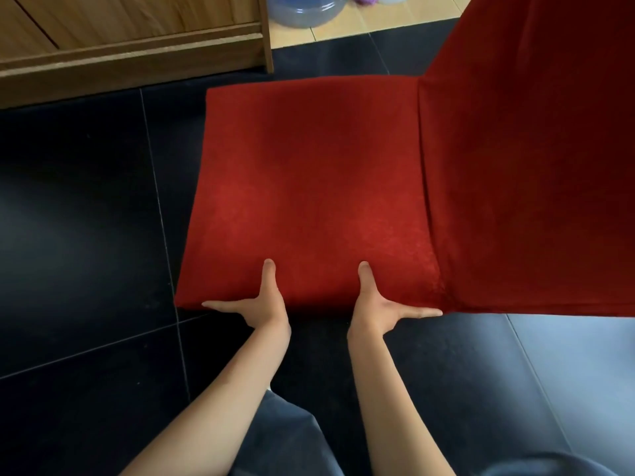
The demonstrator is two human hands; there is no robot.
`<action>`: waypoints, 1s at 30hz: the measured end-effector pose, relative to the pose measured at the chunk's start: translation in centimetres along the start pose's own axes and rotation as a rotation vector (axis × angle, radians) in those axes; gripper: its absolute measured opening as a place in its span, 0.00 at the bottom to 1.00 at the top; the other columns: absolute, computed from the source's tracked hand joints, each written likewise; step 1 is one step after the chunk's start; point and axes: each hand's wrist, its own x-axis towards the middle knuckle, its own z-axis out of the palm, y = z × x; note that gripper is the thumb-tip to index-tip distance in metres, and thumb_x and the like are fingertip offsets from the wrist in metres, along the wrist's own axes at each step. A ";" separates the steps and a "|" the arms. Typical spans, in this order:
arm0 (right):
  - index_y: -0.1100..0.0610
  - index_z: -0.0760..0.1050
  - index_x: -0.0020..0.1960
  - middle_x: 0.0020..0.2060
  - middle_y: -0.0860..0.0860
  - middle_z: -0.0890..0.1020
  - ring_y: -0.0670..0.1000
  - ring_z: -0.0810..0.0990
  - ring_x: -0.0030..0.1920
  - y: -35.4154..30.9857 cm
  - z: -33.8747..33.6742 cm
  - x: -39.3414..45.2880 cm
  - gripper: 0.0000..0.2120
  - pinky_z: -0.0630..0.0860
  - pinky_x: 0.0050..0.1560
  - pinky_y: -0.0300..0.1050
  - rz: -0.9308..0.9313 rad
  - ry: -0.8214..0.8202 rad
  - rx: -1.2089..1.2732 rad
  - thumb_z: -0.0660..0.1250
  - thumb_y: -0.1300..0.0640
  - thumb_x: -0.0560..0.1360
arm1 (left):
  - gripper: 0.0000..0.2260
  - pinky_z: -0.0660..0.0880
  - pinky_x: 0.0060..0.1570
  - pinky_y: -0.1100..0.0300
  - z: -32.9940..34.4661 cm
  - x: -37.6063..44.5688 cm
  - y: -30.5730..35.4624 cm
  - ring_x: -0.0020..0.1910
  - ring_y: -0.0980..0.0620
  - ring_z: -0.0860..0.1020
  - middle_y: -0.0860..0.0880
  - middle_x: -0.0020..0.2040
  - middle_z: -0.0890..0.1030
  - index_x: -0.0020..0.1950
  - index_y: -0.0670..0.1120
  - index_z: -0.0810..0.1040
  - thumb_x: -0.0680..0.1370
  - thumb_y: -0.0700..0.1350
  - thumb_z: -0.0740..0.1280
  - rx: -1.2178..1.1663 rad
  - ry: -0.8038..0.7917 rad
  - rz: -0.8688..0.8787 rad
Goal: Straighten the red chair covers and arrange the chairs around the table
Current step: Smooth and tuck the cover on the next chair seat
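With both hands on the near side edge of the seat, the step in hand looks like smoothing the red chair cover [309, 180] over the seat pad. Chair sits side-on to the camera on the dark tiled floor [79, 207], backrest [529, 149] rising at right, near a wooden cabinet [130, 46] top left. No table in view.

Left hand [264, 304]: thumb flat on the seat top, fingers straight and stretched leftward along the edge. Flat contact, nothing clamped. Right hand [381, 309]: mirror of that, thumb up on the seat, fingers straight toward the backrest corner. Also pressing, not gripping. Whether any fingertips hook under the edge, can't tell.

Seat fabric reads mostly flat already. Slight puckering at the near right corner where seat meets backrest, so that is where I'd work.

Doing it well, my read:
- slide the hands apart along the edge so slack goes to the corners
- keep the thumbs down to stop the top shifting
- pull down evenly both sides, else the seam skews
- check the far edge next; it is out of reach from here

Water jug [305, 8] on the lighter floor beyond, well clear.
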 end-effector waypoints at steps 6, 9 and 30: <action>0.37 0.24 0.71 0.69 0.58 0.68 0.51 0.74 0.51 0.2 0.2 0.0 0.70 0.71 0.61 0.53 -0.035 0.010 0.035 0.82 0.46 0.59 | 0.60 0.69 0.64 0.38 0.0 0.4 0.0 0.66 0.43 0.71 0.49 0.75 0.61 0.74 0.61 0.29 0.65 0.57 0.78 0.022 -0.012 0.014; 0.38 0.24 0.71 0.69 0.57 0.68 0.50 0.74 0.51 0.2 0.1 -0.2 0.69 0.70 0.58 0.50 -0.043 0.000 0.041 0.81 0.46 0.59 | 0.60 0.70 0.64 0.38 -0.2 0.3 0.3 0.66 0.44 0.72 0.49 0.75 0.62 0.73 0.61 0.29 0.65 0.57 0.78 0.026 -0.024 0.012; 0.40 0.25 0.73 0.56 0.57 0.74 0.50 0.77 0.43 -5.6 -6.2 -10.8 0.66 0.71 0.49 0.47 0.034 0.025 -0.123 0.80 0.50 0.63 | 0.60 0.76 0.53 0.44 -7.2 -9.9 6.7 0.68 0.42 0.70 0.47 0.75 0.59 0.74 0.59 0.30 0.65 0.56 0.78 0.134 0.149 -0.196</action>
